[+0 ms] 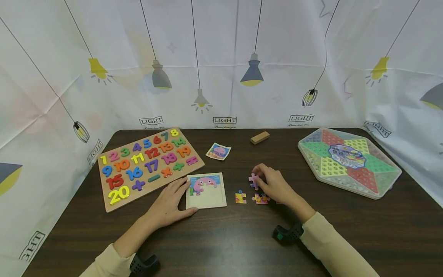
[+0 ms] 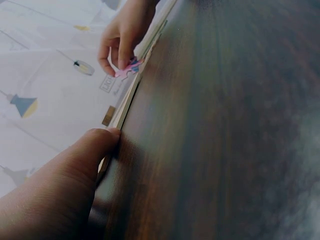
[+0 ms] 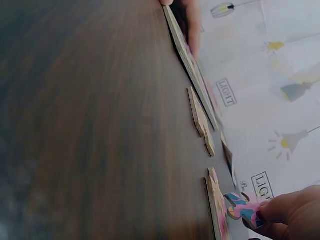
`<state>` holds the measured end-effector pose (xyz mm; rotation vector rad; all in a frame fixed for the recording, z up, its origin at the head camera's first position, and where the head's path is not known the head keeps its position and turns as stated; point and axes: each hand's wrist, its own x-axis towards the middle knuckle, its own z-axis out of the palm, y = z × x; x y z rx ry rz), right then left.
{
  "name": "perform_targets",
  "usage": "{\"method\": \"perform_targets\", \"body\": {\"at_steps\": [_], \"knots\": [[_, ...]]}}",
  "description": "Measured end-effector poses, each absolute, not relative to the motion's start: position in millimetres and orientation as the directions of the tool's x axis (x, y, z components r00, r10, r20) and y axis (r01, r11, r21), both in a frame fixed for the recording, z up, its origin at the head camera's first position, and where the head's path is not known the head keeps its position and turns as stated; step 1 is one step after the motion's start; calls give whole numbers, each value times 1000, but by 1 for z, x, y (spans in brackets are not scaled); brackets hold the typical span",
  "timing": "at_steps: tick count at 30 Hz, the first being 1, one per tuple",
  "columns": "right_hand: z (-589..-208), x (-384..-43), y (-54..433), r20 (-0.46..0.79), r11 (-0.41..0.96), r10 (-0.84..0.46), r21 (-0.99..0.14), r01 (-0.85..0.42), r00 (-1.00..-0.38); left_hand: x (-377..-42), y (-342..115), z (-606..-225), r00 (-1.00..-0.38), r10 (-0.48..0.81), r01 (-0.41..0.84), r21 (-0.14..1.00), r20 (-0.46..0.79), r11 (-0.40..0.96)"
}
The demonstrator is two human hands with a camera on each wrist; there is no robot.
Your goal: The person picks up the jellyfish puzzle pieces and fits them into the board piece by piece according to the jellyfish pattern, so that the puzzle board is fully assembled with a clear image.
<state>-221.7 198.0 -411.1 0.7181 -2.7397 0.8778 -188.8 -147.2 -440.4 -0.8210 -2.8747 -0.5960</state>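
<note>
My left hand rests at the left side of a square wooden puzzle board, its thumb against the near edge and its fingers by the left edge. A pink cartoon animal fills the board's upper part; bare wood shows below. To the right, my right hand pinches a pink and blue jigsaw piece between thumb and fingers, raised on edge in the right wrist view. Beneath and beside that hand lie a yellow and pink jigsaw piece and a cluster of similar pieces, partly overlapping. Another piece is mostly hidden under the right wrist.
A wooden number board with coloured numerals lies at the left, close to the left hand. Behind the puzzle are a small picture card and a wooden block. An octagonal game box sits at the right.
</note>
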Motion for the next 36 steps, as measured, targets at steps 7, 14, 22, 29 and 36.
{"method": "perform_targets", "body": {"at_steps": [7, 14, 22, 29, 36], "knots": [[-410, -222, 192, 294, 692, -374, -543, -476, -880, -188, -148, -440, -848, 488, 530, 343, 206, 776], [-408, -221, 179, 263, 674, -373, -582, -455, -890, -188, -148, -441, -844, 491, 536, 329, 216, 777], [-408, -225, 163, 272, 660, -431, -554, -507, -860, -188, -148, -440, -842, 495, 540, 335, 216, 772], [-408, -227, 147, 285, 626, -483, -549, -554, -828, -189, -148, -441, -846, 493, 534, 337, 205, 776], [-409, -226, 132, 247, 616, -500, -572, -542, -830, -189, -148, -441, -846, 495, 533, 344, 198, 773]]}}
